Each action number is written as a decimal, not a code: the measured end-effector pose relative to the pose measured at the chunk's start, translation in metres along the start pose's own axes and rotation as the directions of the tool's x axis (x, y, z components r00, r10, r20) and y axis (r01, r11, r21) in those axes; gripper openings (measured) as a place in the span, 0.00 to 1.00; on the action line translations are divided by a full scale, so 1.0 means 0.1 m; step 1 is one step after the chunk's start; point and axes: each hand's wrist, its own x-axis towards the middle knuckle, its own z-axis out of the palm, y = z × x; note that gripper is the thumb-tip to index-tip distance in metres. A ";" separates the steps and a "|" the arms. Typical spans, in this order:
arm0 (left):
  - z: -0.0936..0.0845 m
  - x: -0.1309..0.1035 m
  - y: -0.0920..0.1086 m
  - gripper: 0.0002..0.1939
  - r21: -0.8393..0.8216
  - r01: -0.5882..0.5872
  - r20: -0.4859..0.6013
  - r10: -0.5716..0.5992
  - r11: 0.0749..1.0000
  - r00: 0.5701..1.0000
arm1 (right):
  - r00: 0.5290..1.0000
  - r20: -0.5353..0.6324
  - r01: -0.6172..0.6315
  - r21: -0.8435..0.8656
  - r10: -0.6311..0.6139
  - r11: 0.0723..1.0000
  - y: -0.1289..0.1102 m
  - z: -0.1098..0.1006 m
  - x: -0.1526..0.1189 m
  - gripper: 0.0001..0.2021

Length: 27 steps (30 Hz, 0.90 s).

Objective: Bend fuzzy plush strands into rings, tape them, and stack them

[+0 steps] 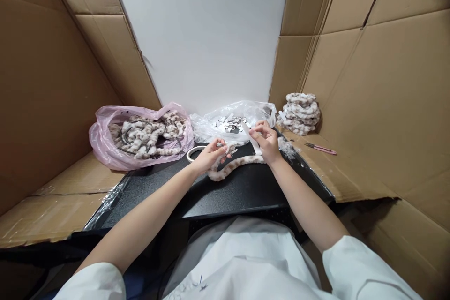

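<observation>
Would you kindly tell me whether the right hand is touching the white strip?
Touching: the head view shows the right hand pinching the white strip between thumb and fingers, with the strip's upper end sticking out beyond them.

Brown cardboard panels (379,65) flank a pale, plain wall (207,33) beyond the far edge of the black bench (154,192).
</observation>
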 end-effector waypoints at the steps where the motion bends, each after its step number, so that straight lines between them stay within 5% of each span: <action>1: 0.00 0.01 -0.01 0.20 0.011 -0.025 -0.019 0.025 1.000 1.000 | 0.999 0.045 -0.020 0.039 0.018 0.999 -0.03 0.01 -0.01 0.12; 5: 0.02 0.02 -0.08 0.19 0.016 -0.140 -0.121 0.141 0.990 0.983 | 0.913 0.330 -0.299 0.139 0.241 0.944 -0.07 0.24 -0.16 0.15; 7: 0.04 0.03 -0.11 0.17 0.029 -0.183 -0.160 0.185 0.983 0.970 | 0.862 0.382 -0.407 0.129 0.333 0.904 -0.05 0.38 -0.26 0.17; 11: 0.08 0.05 -0.17 0.15 0.104 -0.246 -0.223 0.264 0.964 0.938 | 0.892 0.236 -0.404 0.031 0.386 0.914 0.03 0.51 -0.36 0.18; 18: 0.11 0.06 -0.21 0.14 0.175 -0.289 -0.287 0.330 0.941 0.899 | 0.958 0.081 -0.259 -0.153 0.274 0.954 0.00 0.48 -0.38 0.18; 27: 0.15 0.02 -0.20 0.14 0.167 -0.236 -0.360 0.282 0.957 0.889 | 0.963 0.051 -0.256 -0.135 0.264 0.957 0.04 0.50 -0.41 0.15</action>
